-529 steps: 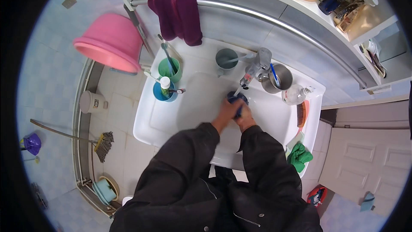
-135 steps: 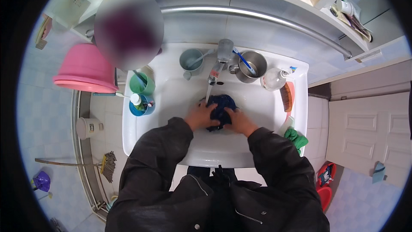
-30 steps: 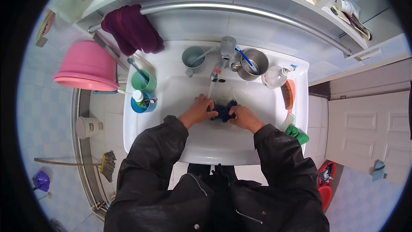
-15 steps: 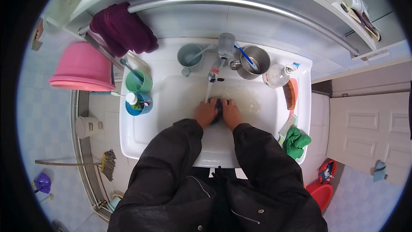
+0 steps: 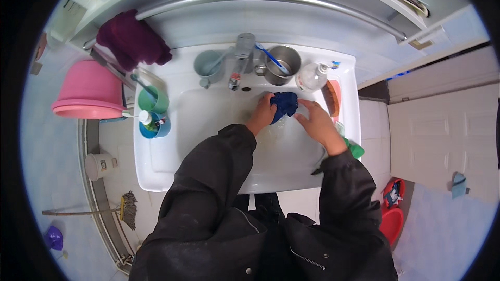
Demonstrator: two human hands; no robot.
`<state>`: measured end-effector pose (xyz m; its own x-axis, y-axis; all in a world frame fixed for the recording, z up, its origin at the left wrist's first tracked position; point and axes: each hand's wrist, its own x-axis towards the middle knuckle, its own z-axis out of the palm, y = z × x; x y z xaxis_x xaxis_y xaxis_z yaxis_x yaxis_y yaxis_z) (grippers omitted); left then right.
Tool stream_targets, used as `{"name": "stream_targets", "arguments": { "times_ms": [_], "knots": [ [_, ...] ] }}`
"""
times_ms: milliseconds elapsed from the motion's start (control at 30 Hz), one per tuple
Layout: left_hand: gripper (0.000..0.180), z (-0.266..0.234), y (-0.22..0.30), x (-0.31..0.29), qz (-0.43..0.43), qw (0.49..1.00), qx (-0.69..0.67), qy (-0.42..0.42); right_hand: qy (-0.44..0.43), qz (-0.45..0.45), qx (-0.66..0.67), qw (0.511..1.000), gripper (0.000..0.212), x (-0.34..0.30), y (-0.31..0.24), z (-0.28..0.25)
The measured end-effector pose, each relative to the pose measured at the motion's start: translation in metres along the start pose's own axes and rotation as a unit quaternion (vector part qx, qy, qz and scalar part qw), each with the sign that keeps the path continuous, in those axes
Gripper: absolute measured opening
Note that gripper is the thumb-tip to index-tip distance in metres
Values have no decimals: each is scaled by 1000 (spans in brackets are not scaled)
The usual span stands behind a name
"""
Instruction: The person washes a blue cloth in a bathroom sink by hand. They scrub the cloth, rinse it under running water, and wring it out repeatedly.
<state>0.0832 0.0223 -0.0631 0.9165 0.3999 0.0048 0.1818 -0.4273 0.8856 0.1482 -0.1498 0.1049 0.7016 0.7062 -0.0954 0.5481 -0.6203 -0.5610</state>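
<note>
A crumpled dark blue cloth (image 5: pixel 284 106) hangs over the white sink (image 5: pixel 203 140), right of the tap (image 5: pixel 238 67). My left hand (image 5: pixel 263 113) has its fingers closed on the cloth's left side. To the right of the cloth, my right hand (image 5: pixel 317 122) has thumb and forefinger spread apart. Its fingertips come close to the cloth's edge; whether they touch is hard to tell. Wet glints show below the cloth, and no stream shows under the spout.
Behind the sink bowl stand a grey cup (image 5: pixel 210 66), a metal mug (image 5: pixel 282 64) and a clear pump bottle (image 5: pixel 312 77). At the left are a green cup (image 5: pixel 153 99) and a blue cup (image 5: pixel 154 128). A brown comb (image 5: pixel 330 99) and green cloth (image 5: pixel 355 149) lie right.
Both hands rose out of the bowl toward the right with the blue cloth, and my right hand came away from my left. The water stream from the tap has stopped. My view shifted rightward.
</note>
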Motion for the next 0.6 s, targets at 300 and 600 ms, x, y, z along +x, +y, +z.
{"name": "stream_targets", "arguments": {
  "times_ms": [300, 600],
  "knots": [
    [31, 37, 36, -5, 157, 965, -76, -197, 177, 187, 192, 947, 30, -102, -18, -73],
    [32, -24, 52, -76, 170, 856, 88, -479, 131, 152, 195, 960, 27, -108, -43, -53]
  ]
}}
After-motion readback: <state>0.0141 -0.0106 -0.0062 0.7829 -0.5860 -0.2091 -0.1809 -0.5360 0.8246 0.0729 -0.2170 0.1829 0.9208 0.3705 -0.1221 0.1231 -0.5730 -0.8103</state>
